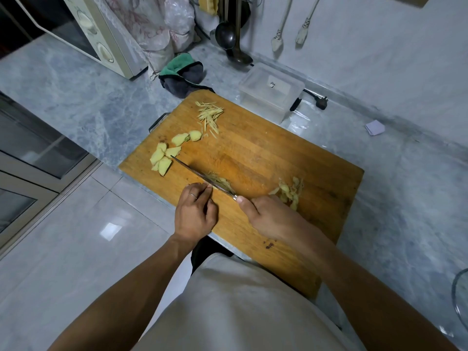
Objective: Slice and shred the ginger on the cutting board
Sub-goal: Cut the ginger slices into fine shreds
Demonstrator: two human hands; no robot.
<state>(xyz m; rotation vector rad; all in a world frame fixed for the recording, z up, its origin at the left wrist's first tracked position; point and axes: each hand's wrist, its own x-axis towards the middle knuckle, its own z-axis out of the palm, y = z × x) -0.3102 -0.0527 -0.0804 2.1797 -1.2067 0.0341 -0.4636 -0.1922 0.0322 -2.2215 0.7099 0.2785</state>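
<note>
A wooden cutting board lies on the marble counter. My right hand grips the handle of a knife, whose blade runs up-left across the board. Under the blade lies a small stack of ginger being cut. My left hand presses its curled fingertips on that ginger, right beside the blade. Several ginger slices lie at the board's left. A heap of fine ginger shreds sits at the far end. Ginger peelings lie to the right of my right hand.
A clear plastic box stands beyond the board, with a black plug beside it. A green and grey cloth lies at the back. A microwave stands far left. Ladles hang by the wall. A glass bowl rim shows at right.
</note>
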